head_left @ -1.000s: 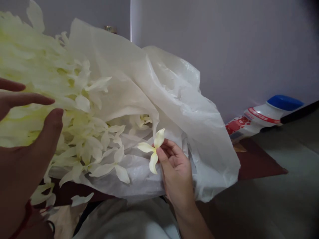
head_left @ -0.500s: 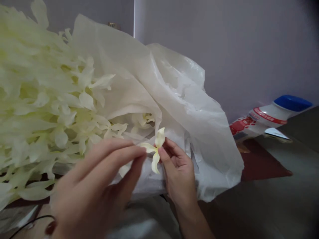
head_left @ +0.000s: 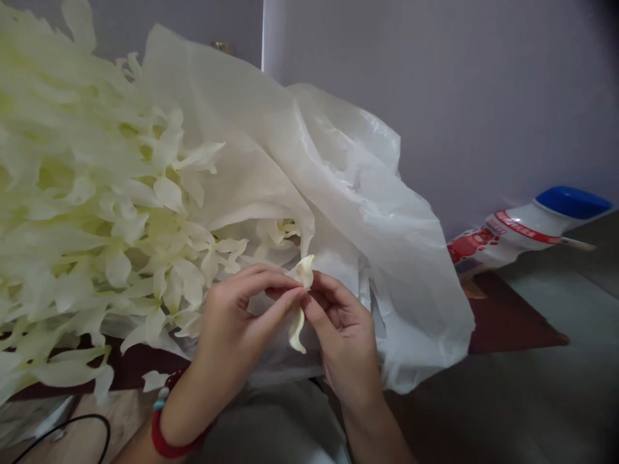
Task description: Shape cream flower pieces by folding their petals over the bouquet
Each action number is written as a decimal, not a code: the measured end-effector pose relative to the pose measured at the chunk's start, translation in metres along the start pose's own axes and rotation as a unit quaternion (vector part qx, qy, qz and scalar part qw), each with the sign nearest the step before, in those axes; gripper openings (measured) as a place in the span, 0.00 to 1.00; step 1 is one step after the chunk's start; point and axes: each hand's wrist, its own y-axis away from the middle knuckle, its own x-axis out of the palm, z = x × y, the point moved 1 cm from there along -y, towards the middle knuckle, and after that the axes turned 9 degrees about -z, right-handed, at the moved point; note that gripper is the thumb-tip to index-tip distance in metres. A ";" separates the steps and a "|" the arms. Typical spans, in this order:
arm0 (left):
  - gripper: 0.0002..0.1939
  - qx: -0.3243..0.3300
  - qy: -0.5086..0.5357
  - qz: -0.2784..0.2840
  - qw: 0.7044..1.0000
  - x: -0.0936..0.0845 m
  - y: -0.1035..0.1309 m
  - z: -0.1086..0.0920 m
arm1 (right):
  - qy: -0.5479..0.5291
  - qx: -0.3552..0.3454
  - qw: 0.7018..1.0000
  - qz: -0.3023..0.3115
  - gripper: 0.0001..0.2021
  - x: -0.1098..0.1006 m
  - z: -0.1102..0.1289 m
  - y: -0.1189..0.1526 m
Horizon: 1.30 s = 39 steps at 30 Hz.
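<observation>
– State of the hands?
– The left hand and right hand meet, each pinching the pale flower between thumb and fingers.
– Position of the flower?
– At the fingertips, before the white plastic sheeting, right of the flower pile.
– Other items?
– A blue-capped bottle, near the dark red desk's right end.

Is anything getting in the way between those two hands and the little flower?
Nothing visible does. The left hand and right hand both have their fingertips right at the flower. The plastic bag lies beyond and beside them, not between.
</observation>
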 end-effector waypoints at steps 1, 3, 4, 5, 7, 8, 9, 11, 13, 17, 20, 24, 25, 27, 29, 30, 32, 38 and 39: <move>0.04 -0.006 0.007 0.001 1.000 0.000 0.000 0.001 | 0.000 -0.001 1.000 0.002 0.09 0.000 0.000 0.000; 0.04 -0.012 0.014 0.002 1.000 0.000 0.000 0.002 | -0.001 -0.001 1.000 0.007 0.09 -0.001 0.000 0.001; 0.04 -0.012 0.013 0.002 1.000 0.001 0.000 0.003 | -0.002 0.000 1.000 0.010 0.09 0.000 0.000 0.001; 0.04 -0.006 0.011 0.001 1.000 0.001 0.000 0.003 | -0.004 0.001 1.000 0.012 0.09 0.000 0.000 0.001; 0.05 0.025 -0.001 0.001 1.000 0.002 0.001 0.003 | -0.011 0.004 1.000 0.004 0.08 0.001 0.001 0.002; 0.05 0.048 -0.011 0.002 0.999 0.002 0.001 0.002 | -0.012 0.004 1.000 -0.005 0.08 0.002 0.001 0.002; 0.06 0.071 -0.024 0.003 0.997 0.002 0.002 0.001 | -0.010 0.004 1.000 -0.015 0.08 0.003 0.001 0.002; 0.05 0.106 -0.055 0.008 0.993 0.002 0.002 -0.001 | 0.011 0.002 1.000 -0.024 0.05 0.004 0.003 0.002; 0.05 0.120 -0.077 0.010 0.990 0.003 0.002 -0.002 | 0.045 -0.009 0.999 -0.020 0.03 0.006 0.006 0.002; 0.07 0.139 -0.098 0.003 0.985 0.003 0.003 -0.003 | 0.103 -0.033 0.994 -0.034 0.06 0.007 0.009 0.002; 0.07 0.148 -0.103 0.002 0.984 0.003 0.005 -0.003 | 0.104 -0.021 0.992 -0.064 0.06 0.006 0.008 0.002; 0.06 0.179 -0.109 0.005 0.978 0.000 0.006 -0.003 | 0.071 0.021 0.995 -0.068 0.06 0.006 0.006 0.002; 0.06 0.188 -0.108 0.007 0.976 0.000 0.006 -0.003 | 0.063 0.030 0.995 -0.069 0.07 0.006 0.005 0.002; 0.07 0.194 -0.099 0.018 0.976 0.000 0.005 -0.003 | 0.048 0.047 0.995 -0.070 0.07 0.006 0.005 0.001; 0.07 0.198 -0.093 0.028 0.975 0.001 0.005 -0.002 | 0.036 0.061 0.996 -0.063 0.08 0.005 0.003 0.000; 0.07 0.202 -0.093 0.030 0.974 0.001 0.005 -0.002 | 0.029 0.063 0.996 -0.057 0.09 0.005 0.002 0.000; 0.06 0.213 -0.105 0.030 0.971 0.001 0.006 -0.003 | 0.017 0.055 0.997 -0.053 0.10 0.003 0.000 0.000; 0.12 0.253 -0.226 0.023 0.941 -0.005 0.011 -0.003 | 0.033 0.031 0.995 -0.084 0.07 -0.001 -0.005 0.003; 0.12 0.262 -0.242 0.022 0.934 -0.006 0.012 -0.003 | 0.030 0.032 0.995 -0.084 0.07 -0.001 -0.005 0.003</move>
